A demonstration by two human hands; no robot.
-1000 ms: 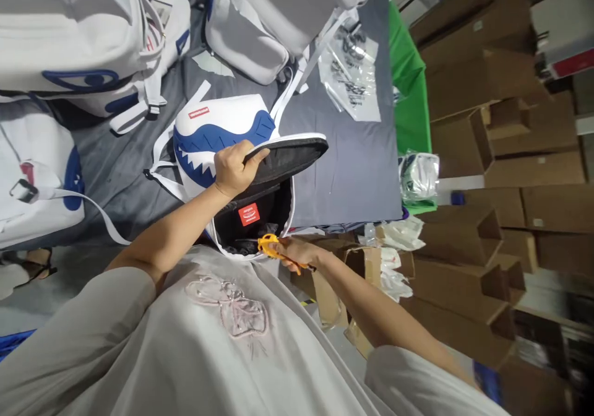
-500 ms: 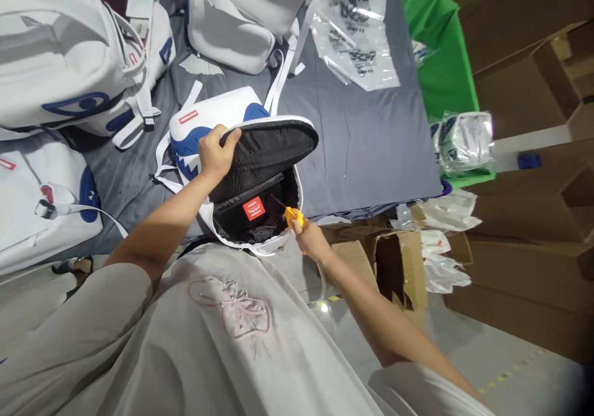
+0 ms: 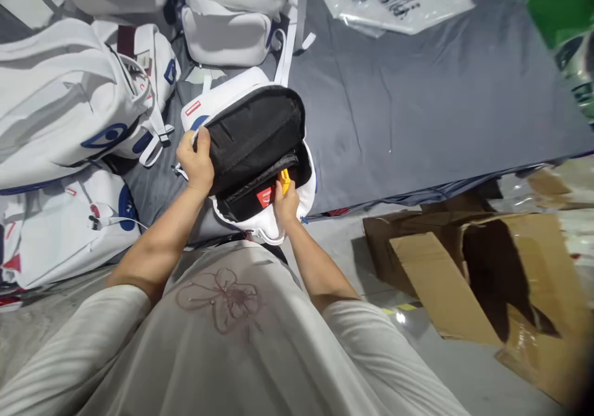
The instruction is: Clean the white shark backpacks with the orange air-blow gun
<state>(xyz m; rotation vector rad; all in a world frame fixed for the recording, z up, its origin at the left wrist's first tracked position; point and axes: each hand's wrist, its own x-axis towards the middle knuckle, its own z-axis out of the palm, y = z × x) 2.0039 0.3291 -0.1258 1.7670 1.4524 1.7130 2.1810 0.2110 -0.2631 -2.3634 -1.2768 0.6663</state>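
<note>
— Looking down from the head camera, where is the white and blue fabric backpack [image 3: 224, 96]?
— It lies at the near edge of the grey cloth-covered desk [image 3: 417, 106], its black-lined flap [image 3: 253, 132] lifted open.
— And the hands?
— The left hand [image 3: 197, 159] is closed on the flap's edge, holding it up. The right hand [image 3: 285, 204] is curled tight round a small yellow-handled cutting tool [image 3: 284, 179] inside the opening, just beside a red label [image 3: 264, 197]. More white backpacks [image 3: 60, 100] lie to the left.
</note>
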